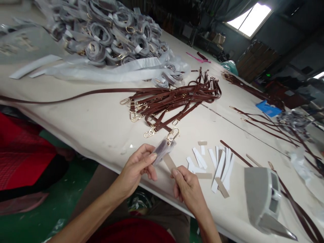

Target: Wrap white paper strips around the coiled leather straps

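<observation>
My left hand (pixel 135 167) pinches a small bundle in grey translucent wrap (pixel 163 151), with gold swivel clasps (pixel 173 134) sticking out at its top. My right hand (pixel 188 189) grips the lower end of a tan card strip (pixel 169 162), which runs up to the bundle. Just beyond my right hand lie loose white paper strips (pixel 217 165) and tan strips on the cream-covered table (pixel 96 125). A heap of brown leather straps with gold clasps (pixel 172 99) lies further off, and behind it sits a large pile of grey-wrapped strap coils (pixel 108 37).
A grey machine or stand (pixel 263 199) stands at the table's right front, with more brown straps (pixel 263 126) and a blue item (pixel 268 108) beyond. A pink tool (pixel 198 57) lies far off. Red cloth (pixel 22 152) lies below the near table edge, over a green floor.
</observation>
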A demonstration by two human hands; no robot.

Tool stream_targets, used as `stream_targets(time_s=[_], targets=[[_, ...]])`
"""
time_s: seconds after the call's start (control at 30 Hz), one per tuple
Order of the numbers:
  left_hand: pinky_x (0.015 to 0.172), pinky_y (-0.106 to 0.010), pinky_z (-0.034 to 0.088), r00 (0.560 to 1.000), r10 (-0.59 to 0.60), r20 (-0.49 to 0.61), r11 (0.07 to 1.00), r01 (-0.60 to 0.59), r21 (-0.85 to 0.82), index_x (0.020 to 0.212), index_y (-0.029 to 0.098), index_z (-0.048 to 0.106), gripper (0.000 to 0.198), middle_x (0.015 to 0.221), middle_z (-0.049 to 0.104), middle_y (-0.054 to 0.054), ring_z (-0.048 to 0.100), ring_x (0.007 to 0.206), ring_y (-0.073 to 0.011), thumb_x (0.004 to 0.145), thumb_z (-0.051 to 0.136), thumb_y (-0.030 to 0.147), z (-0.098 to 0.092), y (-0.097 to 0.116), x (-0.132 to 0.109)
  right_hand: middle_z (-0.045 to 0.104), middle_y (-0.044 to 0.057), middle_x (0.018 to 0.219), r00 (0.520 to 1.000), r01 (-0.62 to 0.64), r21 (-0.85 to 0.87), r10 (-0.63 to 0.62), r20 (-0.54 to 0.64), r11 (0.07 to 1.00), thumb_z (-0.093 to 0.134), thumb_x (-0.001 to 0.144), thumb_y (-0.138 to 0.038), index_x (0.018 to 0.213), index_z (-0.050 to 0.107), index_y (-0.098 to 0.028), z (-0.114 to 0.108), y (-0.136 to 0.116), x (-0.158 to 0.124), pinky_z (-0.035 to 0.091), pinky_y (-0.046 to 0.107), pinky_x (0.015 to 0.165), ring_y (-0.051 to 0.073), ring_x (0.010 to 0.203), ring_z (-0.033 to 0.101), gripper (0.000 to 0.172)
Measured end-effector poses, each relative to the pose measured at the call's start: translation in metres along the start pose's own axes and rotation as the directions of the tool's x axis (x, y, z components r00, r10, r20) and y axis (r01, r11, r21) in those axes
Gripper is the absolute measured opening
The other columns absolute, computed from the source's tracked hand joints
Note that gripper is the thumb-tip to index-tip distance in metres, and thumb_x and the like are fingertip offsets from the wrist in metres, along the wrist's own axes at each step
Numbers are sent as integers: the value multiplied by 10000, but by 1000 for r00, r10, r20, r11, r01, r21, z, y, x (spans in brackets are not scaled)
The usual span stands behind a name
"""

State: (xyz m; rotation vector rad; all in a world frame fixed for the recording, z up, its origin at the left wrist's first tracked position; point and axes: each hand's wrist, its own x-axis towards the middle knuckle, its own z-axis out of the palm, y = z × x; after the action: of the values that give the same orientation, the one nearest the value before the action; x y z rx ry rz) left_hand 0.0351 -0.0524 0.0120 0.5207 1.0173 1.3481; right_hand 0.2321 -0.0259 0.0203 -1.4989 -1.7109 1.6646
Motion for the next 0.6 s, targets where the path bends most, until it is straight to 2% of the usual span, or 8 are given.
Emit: stream_targets(time_s=[0.07, 0.17, 0.2, 0.3, 0.47, 0.53, 0.6], targets=[[447, -180, 397, 999, -22, 32, 1000, 22, -1, 1022, 202, 556, 354, 781, 621, 58, 590, 417, -74, 826, 738, 434, 1, -3, -5, 515, -69, 436, 1000, 16, 26, -16, 10, 1000, 465, 967, -623, 821, 563, -205, 2, -3, 2, 281, 189, 389, 85, 366, 391, 454], [432, -205, 384, 993, -92, 69, 996, 92, -7, 1268, 228, 503, 548, 828, 675, 16, 585, 387, -100, 820, 735, 442, 4, -9, -13, 515, -73, 437, 997, 62, 54, -64, 35, 997, 479, 969, -605, 838, 574, -201, 4, -8, 5, 293, 184, 397, 82, 360, 394, 435], [430, -208, 378, 988, -118, 97, 993, 119, -1, 1296, 212, 500, 575, 791, 681, 6, 582, 385, -109, 823, 728, 446, 5, -12, -15, 512, -75, 437, 996, 75, 61, -78, 45, 995, 481, 971, -601, 850, 580, -201, 5, -9, 6, 293, 183, 398, 81, 359, 393, 429], [430, -201, 370, 974, -148, 170, 989, 141, 49, 1137, 145, 604, 441, 614, 642, 7, 574, 392, -122, 845, 704, 460, 6, -15, -17, 519, -73, 456, 993, 88, 87, -95, 73, 992, 477, 974, -596, 872, 594, -197, 7, -11, 8, 294, 182, 398, 79, 361, 403, 428], [396, -170, 330, 988, -86, 127, 995, 79, 56, 861, 149, 626, 317, 592, 629, 21, 543, 363, -91, 836, 730, 447, -5, -2, -11, 624, -25, 634, 992, 59, 139, -73, 102, 989, 593, 934, -547, 845, 621, -176, -3, 1, 1, 395, 189, 501, 85, 495, 520, 382], [394, -161, 299, 988, -90, 125, 995, 85, 48, 802, 148, 611, 320, 522, 565, 44, 526, 351, -81, 833, 735, 441, -9, 3, -10, 602, -27, 598, 997, 29, 139, -39, 72, 990, 609, 924, -544, 751, 603, -169, -8, 7, -4, 377, 191, 498, 80, 489, 503, 413], [398, -165, 288, 981, -118, 153, 992, 110, 62, 815, 147, 613, 318, 530, 567, 41, 520, 351, -78, 837, 729, 443, -9, 3, -10, 586, -31, 557, 999, 17, 147, -24, 46, 989, 612, 917, -551, 698, 589, -168, -8, 8, -7, 344, 195, 473, 74, 454, 474, 442]])
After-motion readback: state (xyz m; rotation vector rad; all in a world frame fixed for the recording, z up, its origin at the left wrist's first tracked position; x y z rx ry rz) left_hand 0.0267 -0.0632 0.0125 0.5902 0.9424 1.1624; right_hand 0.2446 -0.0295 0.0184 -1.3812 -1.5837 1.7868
